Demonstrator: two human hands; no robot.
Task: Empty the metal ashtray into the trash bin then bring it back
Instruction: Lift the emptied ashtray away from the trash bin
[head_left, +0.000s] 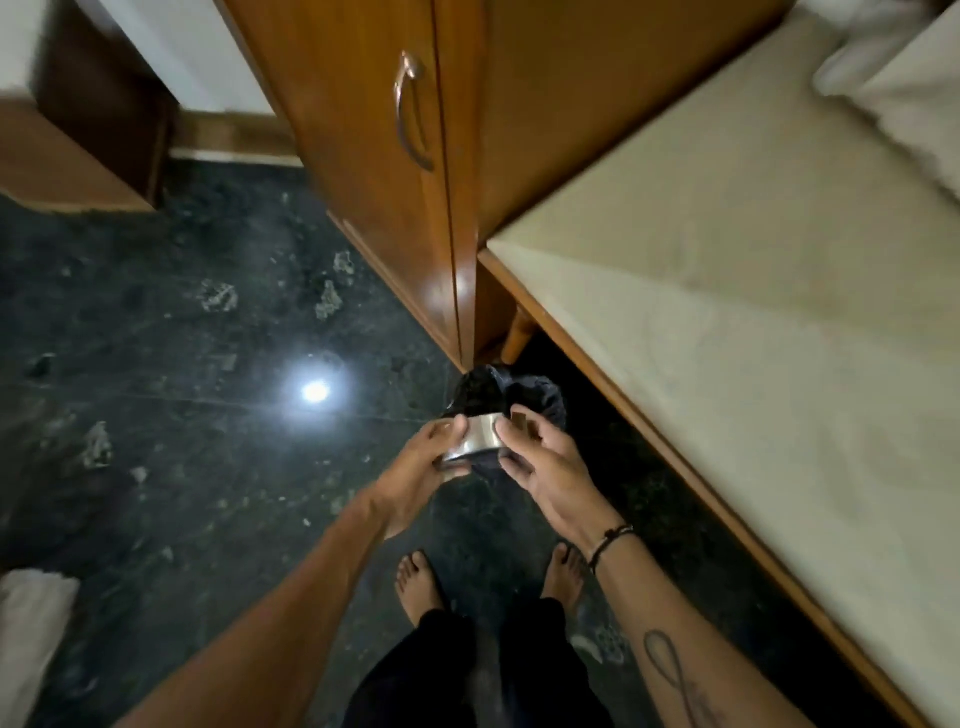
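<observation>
Both hands (415, 462) (545, 467) on ashtray (480, 438) over bin (540, 397)

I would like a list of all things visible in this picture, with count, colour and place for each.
metal ashtray: one, silver, held over the bin
trash bin: one, black liner, on floor by wardrobe corner
wardrobe: one, brown wood, top centre
bed: one, cream mattress, wooden frame, right
floor: dark green stone
white cloth: one, lower left
left hand: grips the ashtray
right hand: grips the ashtray, black cord on wrist
feet: two, bare, bottom centre
</observation>
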